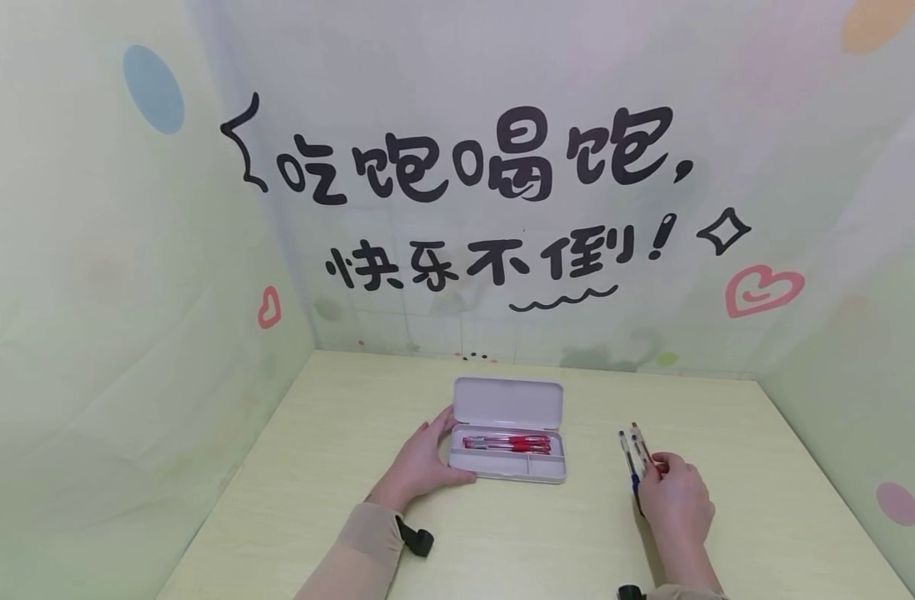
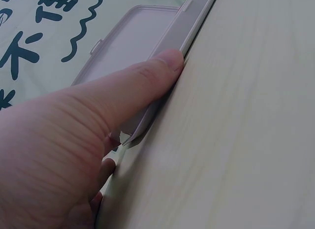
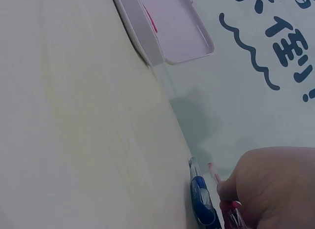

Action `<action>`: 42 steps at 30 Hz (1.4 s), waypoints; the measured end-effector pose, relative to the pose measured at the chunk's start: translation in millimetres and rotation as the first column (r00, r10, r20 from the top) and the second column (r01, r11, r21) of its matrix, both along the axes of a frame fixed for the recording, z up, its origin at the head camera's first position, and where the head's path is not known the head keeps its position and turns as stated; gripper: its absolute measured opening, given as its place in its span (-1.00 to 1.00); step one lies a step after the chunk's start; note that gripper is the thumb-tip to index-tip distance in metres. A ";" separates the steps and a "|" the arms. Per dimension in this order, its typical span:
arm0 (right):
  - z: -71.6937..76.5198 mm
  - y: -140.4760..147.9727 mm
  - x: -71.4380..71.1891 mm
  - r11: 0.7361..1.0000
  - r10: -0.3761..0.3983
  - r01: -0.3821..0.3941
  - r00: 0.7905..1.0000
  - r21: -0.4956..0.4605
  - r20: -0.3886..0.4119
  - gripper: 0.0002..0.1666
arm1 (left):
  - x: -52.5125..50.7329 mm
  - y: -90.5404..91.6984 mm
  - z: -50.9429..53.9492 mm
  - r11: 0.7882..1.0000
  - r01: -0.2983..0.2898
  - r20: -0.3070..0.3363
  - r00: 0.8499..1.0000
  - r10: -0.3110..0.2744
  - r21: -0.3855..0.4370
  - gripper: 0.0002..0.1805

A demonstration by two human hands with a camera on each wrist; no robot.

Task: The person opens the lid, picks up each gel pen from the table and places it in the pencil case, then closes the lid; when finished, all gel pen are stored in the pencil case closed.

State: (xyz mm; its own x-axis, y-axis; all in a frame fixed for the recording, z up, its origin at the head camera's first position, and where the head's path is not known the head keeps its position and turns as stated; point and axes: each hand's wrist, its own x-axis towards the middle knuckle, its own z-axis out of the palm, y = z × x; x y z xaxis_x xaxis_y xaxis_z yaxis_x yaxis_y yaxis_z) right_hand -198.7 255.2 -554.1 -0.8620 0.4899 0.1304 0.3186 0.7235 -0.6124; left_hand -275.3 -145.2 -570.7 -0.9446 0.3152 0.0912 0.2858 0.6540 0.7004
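A pale pencil case (image 1: 507, 478) lies on the table with its lid (image 1: 507, 402) raised at the back. Inside, red pens (image 1: 506, 442) rest in the long rear compartment. My left hand (image 1: 422, 462) holds the case by its left end, thumb along the front side and the other fingers behind. To the right of the case, my right hand (image 1: 678, 502) pinches a red pen (image 3: 231, 212). Close beside it on the table are blue pens, one with a dark blue grip (image 3: 203, 202). The lower parts of the pens are partly hidden by the hand.
The light wooden table (image 1: 337, 417) meets a printed cloth backdrop (image 1: 427, 325) along its back edge, with cloth walls at both sides. Two smaller compartments lie along the front of the case.
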 end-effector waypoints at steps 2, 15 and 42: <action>1.4 -2.8 -0.7 1.000 0.014 -0.014 1.000 -0.001 -0.021 -0.62 | 0.2 0.1 0.5 1.000 -0.003 0.006 1.000 0.003 -0.004 0.47; 10.1 -39.0 -9.9 0.982 0.184 -0.187 0.963 0.005 -0.198 -0.68 | -1.6 -1.0 -0.5 1.000 -0.003 0.001 1.000 0.003 -0.011 0.46; 8.2 -122.3 -38.4 0.853 0.518 -0.490 0.837 0.182 -0.176 -0.85 | -0.2 1.4 -0.3 1.000 -0.010 0.011 1.000 0.010 -0.011 0.48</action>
State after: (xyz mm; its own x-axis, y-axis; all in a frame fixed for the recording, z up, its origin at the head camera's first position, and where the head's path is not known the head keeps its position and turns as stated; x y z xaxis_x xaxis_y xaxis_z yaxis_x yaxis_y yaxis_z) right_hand -237.0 132.9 -545.9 -0.9294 -0.0377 0.3672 -0.2376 0.8224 -0.5170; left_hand -275.5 -143.8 -571.0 -0.9488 0.3064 0.0772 0.2712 0.6644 0.6965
